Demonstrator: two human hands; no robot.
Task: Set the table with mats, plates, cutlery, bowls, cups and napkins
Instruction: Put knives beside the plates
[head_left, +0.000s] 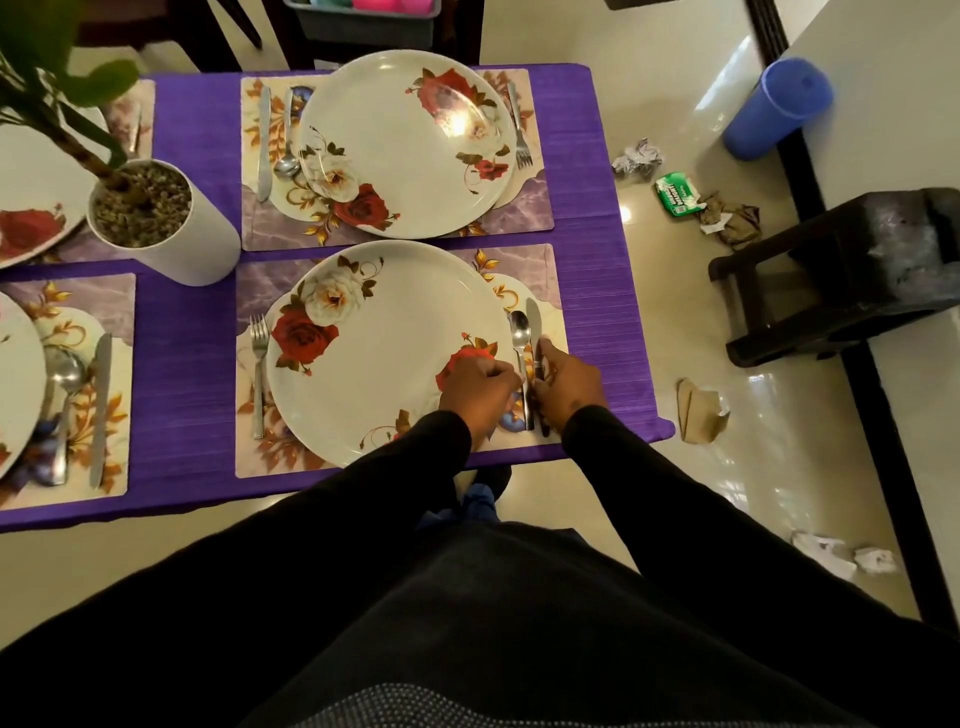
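While both hands work at the right edge of the near plate (379, 348), the step in hand appears to be aligning the spoon (521, 345) and knife (535, 332) on the near mat (550, 291). The left hand (480, 392) rests over the plate's near right rim with its fingers curled toward the spoon handle, apparently pinching it, though the contact itself is partly hidden. The right hand (569, 387) pinches the knife handle between thumb and fingers.

Both pieces lie on the mat just right of the plate, side by side, heads pointing far. The fork (258, 364) lies on the mat left of the plate.

To finish this step well:
- Keep the handles flat on the mat and slide them; do not lift.
- Set spoon and knife parallel, near each other but apart, clear of the plate rim.
- Match the far setting (405, 135), where cutlery runs straight along the plate's sides.
- Level the handle ends with the fork's.

No bowls, cups or napkins show on the table yet.
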